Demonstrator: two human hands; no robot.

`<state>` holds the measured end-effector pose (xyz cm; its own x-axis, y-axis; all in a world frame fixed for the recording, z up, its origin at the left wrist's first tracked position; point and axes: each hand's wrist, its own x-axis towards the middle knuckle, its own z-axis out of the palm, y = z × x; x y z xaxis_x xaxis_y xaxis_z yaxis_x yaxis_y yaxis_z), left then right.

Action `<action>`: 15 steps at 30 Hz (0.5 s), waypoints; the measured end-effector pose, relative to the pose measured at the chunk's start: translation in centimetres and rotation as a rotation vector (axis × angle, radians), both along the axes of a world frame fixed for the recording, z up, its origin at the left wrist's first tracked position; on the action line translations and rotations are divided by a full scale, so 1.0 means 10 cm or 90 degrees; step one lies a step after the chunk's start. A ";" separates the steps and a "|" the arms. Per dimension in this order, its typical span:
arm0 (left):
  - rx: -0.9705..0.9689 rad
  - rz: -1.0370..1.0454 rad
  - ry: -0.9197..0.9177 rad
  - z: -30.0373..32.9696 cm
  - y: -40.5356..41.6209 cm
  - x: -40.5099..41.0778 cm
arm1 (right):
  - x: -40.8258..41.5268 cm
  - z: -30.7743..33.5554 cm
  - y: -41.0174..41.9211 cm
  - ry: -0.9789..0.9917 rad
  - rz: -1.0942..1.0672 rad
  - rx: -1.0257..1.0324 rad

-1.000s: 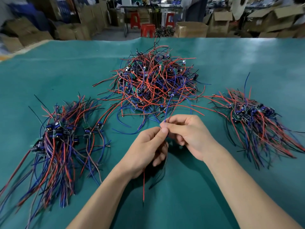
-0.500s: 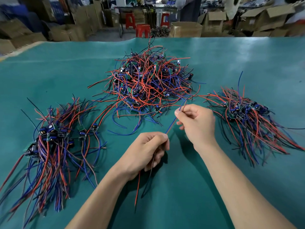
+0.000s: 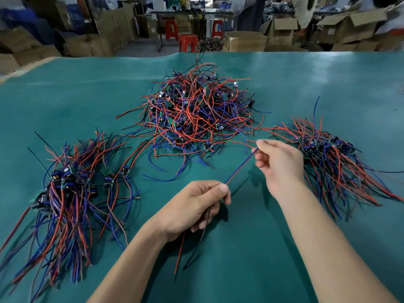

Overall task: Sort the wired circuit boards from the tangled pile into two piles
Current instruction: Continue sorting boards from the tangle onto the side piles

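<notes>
Two thin insulated wires (image 3: 239, 166), one blue, one red, run taut between the hands; left hand (image 3: 196, 204) has its grip clamped on their near end, right hand (image 3: 278, 162) pinches the far end; red and black tails hang below the left fist; tangled pile (image 3: 196, 110) lies mid-surface, sorted piles left (image 3: 67, 193) and right (image 3: 334, 162); smooth teal surface (image 3: 240, 259) bare near the front edge.

Even, fairly bright overhead light falls on the green table (image 3: 284, 248), leaving pale glare at its far right and soft shadows beneath the hands. Wide-angle distortion bows the far table edge; the background cartons (image 3: 244, 41) look blurred.
</notes>
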<state>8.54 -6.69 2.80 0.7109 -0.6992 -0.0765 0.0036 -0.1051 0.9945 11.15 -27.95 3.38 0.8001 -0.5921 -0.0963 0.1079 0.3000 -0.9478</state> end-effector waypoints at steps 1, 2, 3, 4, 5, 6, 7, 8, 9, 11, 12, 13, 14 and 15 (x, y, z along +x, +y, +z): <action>0.001 0.000 -0.002 0.00 0.00 0.00 | -0.01 0.02 -0.01 0.009 0.026 0.107; 0.000 0.002 -0.002 0.00 0.00 0.00 | -0.03 0.04 -0.03 0.013 0.043 0.183; -0.007 0.009 0.001 -0.01 -0.01 0.00 | -0.04 0.06 -0.04 0.003 0.053 0.237; -0.021 0.020 0.006 -0.01 -0.02 -0.01 | -0.04 0.08 -0.05 -0.011 0.056 0.277; -0.038 0.034 0.012 -0.01 -0.03 -0.01 | -0.04 0.09 -0.04 -0.022 0.055 0.301; -0.056 0.050 0.021 -0.02 -0.03 -0.01 | -0.04 0.10 -0.02 -0.022 0.058 0.308; -0.074 0.069 0.034 -0.02 -0.04 0.00 | -0.04 0.11 0.01 -0.011 0.070 0.300; -0.095 0.090 0.052 -0.03 -0.04 0.00 | -0.05 0.11 0.05 0.010 0.094 0.274; -0.114 0.110 0.072 -0.03 -0.04 0.00 | -0.06 0.11 0.11 0.033 0.130 0.222; -0.145 0.143 0.109 -0.04 -0.06 0.01 | -0.11 0.09 0.23 0.064 0.242 0.030; -0.157 0.159 0.121 -0.04 -0.06 0.01 | -0.13 0.08 0.29 0.060 0.305 -0.088; -0.163 0.173 0.128 -0.04 -0.07 0.02 | -0.15 0.07 0.34 0.050 0.367 -0.186; -0.163 0.184 0.128 -0.04 -0.07 0.03 | -0.18 0.05 0.37 0.042 0.423 -0.258; -0.159 0.190 0.122 -0.05 -0.07 0.04 | -0.19 0.03 0.39 0.036 0.463 -0.302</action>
<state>8.90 -7.40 2.34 0.8742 -0.4786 -0.0818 0.1850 0.1725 0.9675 9.20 -24.09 3.73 0.9969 0.0757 -0.0203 -0.0086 -0.1520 -0.9883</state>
